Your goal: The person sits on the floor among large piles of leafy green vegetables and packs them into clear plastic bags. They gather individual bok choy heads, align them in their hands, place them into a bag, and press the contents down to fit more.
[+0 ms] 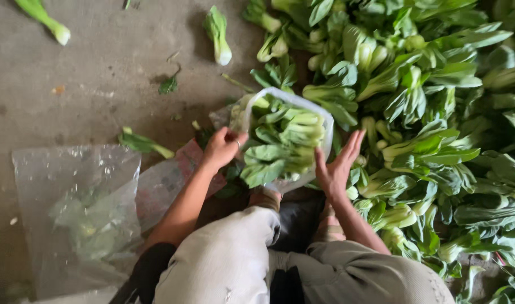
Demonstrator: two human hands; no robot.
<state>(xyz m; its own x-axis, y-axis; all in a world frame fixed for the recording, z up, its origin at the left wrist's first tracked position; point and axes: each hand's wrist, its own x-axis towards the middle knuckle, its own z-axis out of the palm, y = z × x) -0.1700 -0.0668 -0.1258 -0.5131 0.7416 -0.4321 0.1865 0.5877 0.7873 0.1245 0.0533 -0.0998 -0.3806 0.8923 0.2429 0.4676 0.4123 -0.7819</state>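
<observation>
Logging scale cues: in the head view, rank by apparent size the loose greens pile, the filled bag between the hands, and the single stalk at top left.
1. Greens pile
2. Filled bag
3. Single stalk, farther off, partly cropped

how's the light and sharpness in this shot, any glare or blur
Head view: dim, soft light with no hard shadows; pale glare on the flat plastic sheet and the bag rim; the left hand, right hand and greens pile look slightly soft.

Two hands show, the left hand (pixel 221 147) and the right hand (pixel 337 166). One clear bag filled with bok choy (pixel 282 141) sits between them. Three loose bok choy heads (pixel 218 35) lie on the floor. One flat stack of clear bags (pixel 77 214) lies at left. The heap of bok choy (pixel 426 112) holds too many to count.
</observation>
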